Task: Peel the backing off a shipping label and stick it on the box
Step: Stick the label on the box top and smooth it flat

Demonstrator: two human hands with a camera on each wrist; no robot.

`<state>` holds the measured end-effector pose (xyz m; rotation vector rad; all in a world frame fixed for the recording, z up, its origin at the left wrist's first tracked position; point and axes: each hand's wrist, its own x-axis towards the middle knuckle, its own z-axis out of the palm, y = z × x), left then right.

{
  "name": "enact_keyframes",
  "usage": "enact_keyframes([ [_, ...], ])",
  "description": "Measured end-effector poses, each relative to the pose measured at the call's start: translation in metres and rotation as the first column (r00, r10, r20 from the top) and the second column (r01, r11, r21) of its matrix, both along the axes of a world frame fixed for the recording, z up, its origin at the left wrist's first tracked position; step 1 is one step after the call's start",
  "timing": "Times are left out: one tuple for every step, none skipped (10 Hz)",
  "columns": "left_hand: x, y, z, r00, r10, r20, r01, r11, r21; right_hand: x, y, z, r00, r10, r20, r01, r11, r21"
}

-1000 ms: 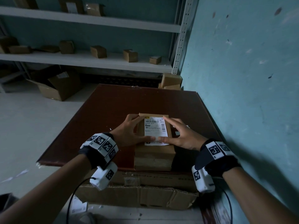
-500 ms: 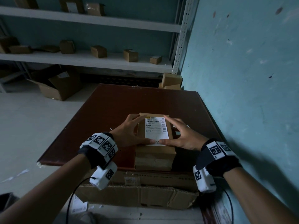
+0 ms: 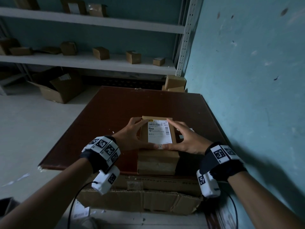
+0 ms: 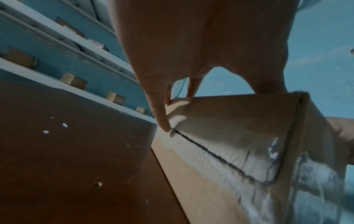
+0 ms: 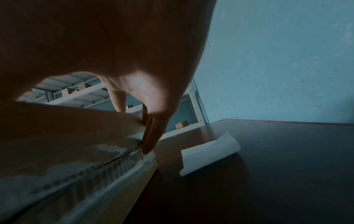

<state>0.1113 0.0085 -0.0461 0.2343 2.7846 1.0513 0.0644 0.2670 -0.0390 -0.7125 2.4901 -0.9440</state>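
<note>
A brown cardboard box (image 3: 157, 160) stands at the near edge of the dark red table (image 3: 115, 111). The white shipping label (image 3: 159, 133) lies flat on the box's top. My left hand (image 3: 132, 138) flanks the box's left side and my right hand (image 3: 185, 138) its right side. Both thumbs press on the label's near edge, tips almost meeting. Fingers stretch along the box's upper edges, as seen in the left wrist view (image 4: 161, 118) and the right wrist view (image 5: 152, 136). The peeled backing (image 5: 208, 153), a curled white sheet, lies on the table right of the box.
A teal wall (image 3: 247, 96) runs close along the table's right side. Shelves behind hold several small boxes (image 3: 100, 52). An open carton (image 3: 61, 90) sits on the floor at left, two boxes (image 3: 175, 83) at the table's far corner, flattened cardboard (image 3: 140, 202) under the near edge.
Both thumbs have slid a little toward me along the label's lower part. The box and hands otherwise stay where they were.
</note>
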Motion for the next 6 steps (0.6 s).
enact_keyframes([
  [-0.001, 0.000, -0.001, 1.000, -0.002, -0.024, 0.002, 1.000, -0.003, 0.000, 0.000, 0.000, 1.000, 0.002, -0.005, -0.002, 1.000, -0.011],
  [-0.002, -0.001, -0.004, 1.000, -0.001, -0.031, 0.001, 1.000, 0.001, 0.000, -0.001, 0.000, 1.000, -0.008, -0.007, 0.008, 1.000, -0.011],
  [-0.003, -0.001, -0.005, 1.000, 0.003, -0.029, -0.004, 1.000, -0.006, 0.001, -0.001, -0.001, 1.000, -0.004, -0.007, 0.004, 1.000, -0.011],
  [-0.006, -0.001, -0.003, 0.999, 0.017, -0.038, -0.017, 1.000, 0.010, 0.001, -0.005, 0.001, 0.999, -0.030, 0.017, 0.030, 0.999, -0.014],
  [-0.010, -0.003, -0.003, 0.994, 0.095, -0.059, -0.095, 0.995, 0.008, -0.001, -0.006, -0.001, 0.993, -0.118, 0.028, 0.118, 0.992, -0.033],
  [-0.013, -0.009, 0.000, 0.944, 0.235, -0.231, -0.251, 0.967, -0.043, 0.000, -0.008, -0.004, 0.953, -0.264, -0.152, 0.254, 0.964, -0.077],
])
